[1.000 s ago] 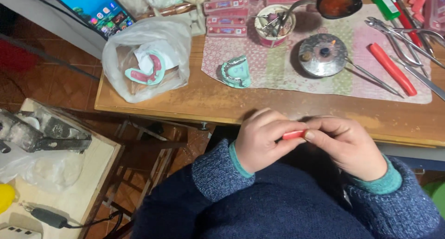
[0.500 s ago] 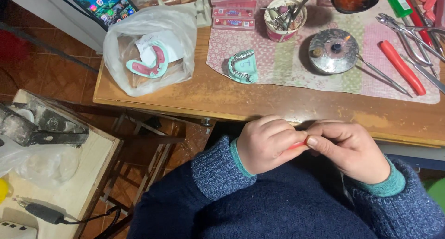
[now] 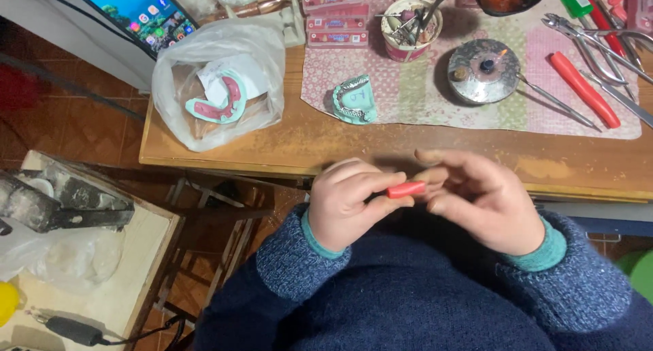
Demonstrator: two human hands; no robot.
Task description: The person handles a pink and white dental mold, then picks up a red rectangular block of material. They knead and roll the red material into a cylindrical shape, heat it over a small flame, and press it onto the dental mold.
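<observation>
A short red wax stick (image 3: pixel 406 188) lies pinched between the thumb and fingers of my left hand (image 3: pixel 350 201), just below the wooden table's front edge (image 3: pixel 286 154). My right hand (image 3: pixel 479 198) touches the stick's right end with its fingertips, the fingers spread. Both wrists show teal cuffs under a blue knit sweater. On the patterned mat (image 3: pixel 422 96) ahead sits a green dental cast with metal teeth (image 3: pixel 355 99).
A clear plastic bag with a green and pink dental cast (image 3: pixel 218 96) rests at the table's left end. A round metal burner (image 3: pixel 484 70), red-handled tool (image 3: pixel 583 89), pliers (image 3: pixel 598 38), a cup of tools (image 3: pixel 410 26) and a phone (image 3: pixel 136 14) lie farther back. A low bench with a metal clamp (image 3: pixel 61 201) stands left.
My hands have drawn slightly apart, so more of the red wax stick shows. My right fingers have spread open. The view has shifted a little.
</observation>
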